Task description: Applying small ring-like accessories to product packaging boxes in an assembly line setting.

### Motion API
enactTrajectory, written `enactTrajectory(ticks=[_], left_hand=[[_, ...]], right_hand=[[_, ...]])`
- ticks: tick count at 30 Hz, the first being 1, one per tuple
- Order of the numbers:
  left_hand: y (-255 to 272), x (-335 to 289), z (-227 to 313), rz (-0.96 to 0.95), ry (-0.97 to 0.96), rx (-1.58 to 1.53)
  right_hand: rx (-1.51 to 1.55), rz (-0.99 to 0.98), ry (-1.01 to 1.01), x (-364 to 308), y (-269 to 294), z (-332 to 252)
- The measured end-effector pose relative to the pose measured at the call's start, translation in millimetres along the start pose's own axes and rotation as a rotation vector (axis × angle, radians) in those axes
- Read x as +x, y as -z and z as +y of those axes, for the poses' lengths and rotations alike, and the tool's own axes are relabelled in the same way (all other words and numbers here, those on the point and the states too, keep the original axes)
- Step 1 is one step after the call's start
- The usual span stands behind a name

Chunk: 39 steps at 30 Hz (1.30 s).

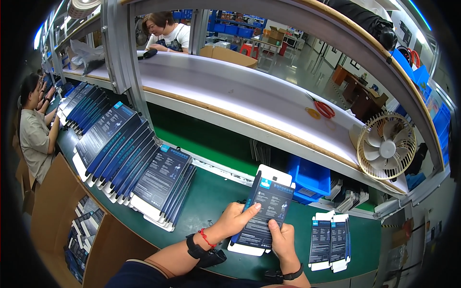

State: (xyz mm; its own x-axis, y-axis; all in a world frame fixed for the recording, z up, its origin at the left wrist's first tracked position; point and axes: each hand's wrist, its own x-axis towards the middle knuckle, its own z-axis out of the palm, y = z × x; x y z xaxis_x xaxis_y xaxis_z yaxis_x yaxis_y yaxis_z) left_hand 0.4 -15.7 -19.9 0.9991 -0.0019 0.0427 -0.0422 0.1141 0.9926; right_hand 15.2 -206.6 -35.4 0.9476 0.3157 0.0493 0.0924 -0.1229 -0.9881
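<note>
Gripping from the left edge, the left hand is closed on a flat-looking, black-and-blue printed cardboard carton with white end flaps, its thumb pressed on the printed face. The right hand clamps the same carton low on the right edge, thumb on the face; the fingers of both hands are mostly hidden, probably bracing the back so the thin card is pinched from two sides and does not bend or swing. The carton is above the table in front of the body, printed face up toward the eyes, a pose that suits looking at it; whether its lower flap touches the table I cannot tell.

Just right of it, two small side-by-side piles of matching cartons lie on the green tabletop, within easy reach of the right hand. To the left, a long overlapping row of black-and-blue cartons leans in a slant, each edge exposed, which likely makes single ones easy to lift. Beyond, a blue plastic bin sits under the long white shelf, leaving the front of the table free for handling. On that shelf, a cream-coloured round fan stands at the right end, angled toward the workplace, perhaps for air
</note>
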Motion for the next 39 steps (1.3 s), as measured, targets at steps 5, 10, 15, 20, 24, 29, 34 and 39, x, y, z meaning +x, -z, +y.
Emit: enactTrajectory(ticks=[5, 10, 15, 20, 24, 29, 34, 39], left_hand=[[-0.1, 0.3, 1.7, -0.001, -0.011, -0.011], [-0.7, 0.3, 2.8, -0.008, 0.017, -0.034], [-0.5, 0.4, -0.2, 0.005, 0.019, -0.036], [-1.7, 0.9, 0.6, 0.009, 0.018, -0.044], [0.2, 1.5, -3.3, 0.007, 0.015, -0.003], [-0.3, 2.0, -4.8, 0.011, -0.002, -0.003], [-0.3, 2.1, -4.3, 0.006, 0.004, -0.01], [-0.6, 2.2, -4.1, 0.009, -0.003, -0.011]], right_hand=[[0.051, 0.008, -0.009, 0.3, -1.4, -1.3], [0.04, 0.004, -0.015, 1.0, -0.2, 2.0], [0.036, -0.001, -0.021, 0.6, -0.3, 3.3], [0.052, 0.005, -0.018, 1.1, -1.1, 2.1], [0.035, 0.002, -0.032, 0.4, -0.9, -0.1], [0.046, 0.011, -0.021, 0.6, -2.2, -1.5], [0.02, 0.012, -0.014, 1.5, -0.9, 2.3], [0.027, 0.012, -0.006, 1.4, -1.4, 0.7]])
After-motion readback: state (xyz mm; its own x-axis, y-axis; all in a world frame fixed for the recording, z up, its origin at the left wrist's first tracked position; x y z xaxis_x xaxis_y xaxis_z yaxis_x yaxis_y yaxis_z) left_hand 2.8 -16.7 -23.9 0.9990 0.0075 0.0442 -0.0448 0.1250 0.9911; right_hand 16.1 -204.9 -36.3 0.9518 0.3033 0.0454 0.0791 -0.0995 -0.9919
